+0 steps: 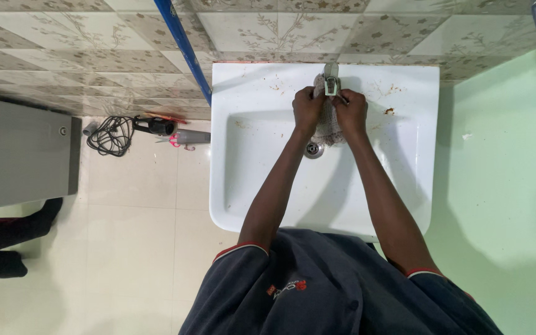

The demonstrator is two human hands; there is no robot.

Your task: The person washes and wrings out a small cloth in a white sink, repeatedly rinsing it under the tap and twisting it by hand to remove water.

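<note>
Gripping grey cloth [328, 124] under tap [331, 77], both hands [329, 111]

Bright, even light, sharp pic; soft shadows on green wall [504, 186], slight edge warp.

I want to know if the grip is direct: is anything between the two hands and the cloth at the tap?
Nothing visible. The left hand and right hand both clasp the grey cloth directly, under the tap over the white sink.
</note>
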